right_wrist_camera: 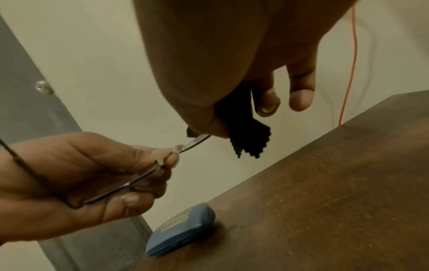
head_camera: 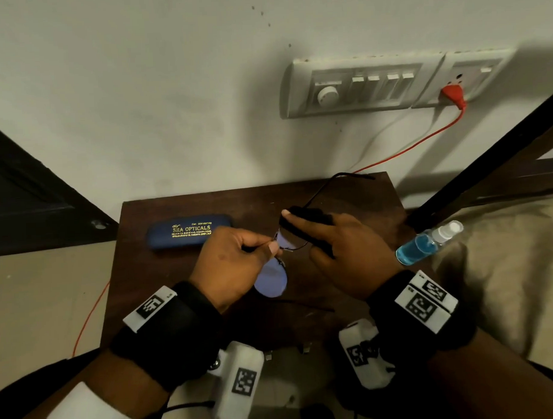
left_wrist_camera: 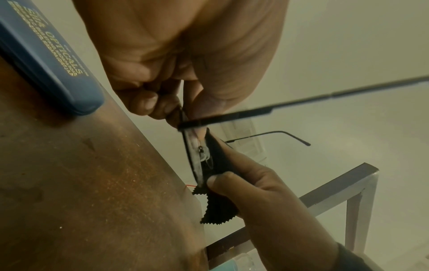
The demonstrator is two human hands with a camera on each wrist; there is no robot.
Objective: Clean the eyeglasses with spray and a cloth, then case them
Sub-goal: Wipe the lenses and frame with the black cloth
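**Glasses held between both hands, cloth on the far lens**

The eyeglasses [head_camera: 278, 262] are held in the air above the dark wooden surface [head_camera: 183, 284], clear of it. Their long axis, lens to lens, runs from near the person outward and a little to the right in the head view. One temple arm points up and away toward the wall; the other trails back toward the person.

The left hand [head_camera: 236, 267] comes in from the left with its knuckles up and its fingers curled. Its grip is a narrow pinch of thumb and fingertips on the frame near the bridge, with the near lens showing below the hand.

The right hand [head_camera: 342, 254] reaches in from the right. Its grip pinches the black cloth [head_camera: 303, 219] over the far lens, thumb on the near side and index finger laid along the top. In the right wrist view two fingers hang loose beside the cloth, whose zigzag edge dangles below.

The blue case [head_camera: 188, 232] lies shut and flat on the surface to the left, its long axis left to right. The spray bottle [head_camera: 427, 243] of blue liquid lies on its side at the right, nozzle pointing up and right.
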